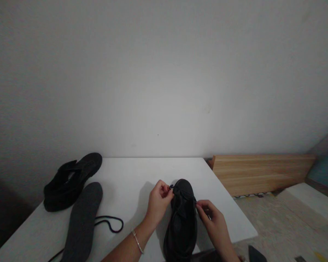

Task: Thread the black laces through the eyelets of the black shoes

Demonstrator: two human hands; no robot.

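Note:
A black shoe (182, 222) rests on the white table, its toe pointing away from me. At the shoe's left side, near the toe, my left hand (160, 200) pinches a dark shoelace (171, 187) between thumb and fingertips. Over on the right side, the thumb and forefinger of my right hand (211, 220) are pressed together against the shoe's edge, beside the lace holes. What they pinch, probably lace, is too small and dark to make out.
A second black shoe (67, 185) stands at the table's left. A dark grey insole (84, 218) lies beside it, partly over a loose black lace (116, 220). A wall (158, 91) backs the white table (131, 174). Right of the table is a wooden headboard (262, 173) behind a mattress (276, 218).

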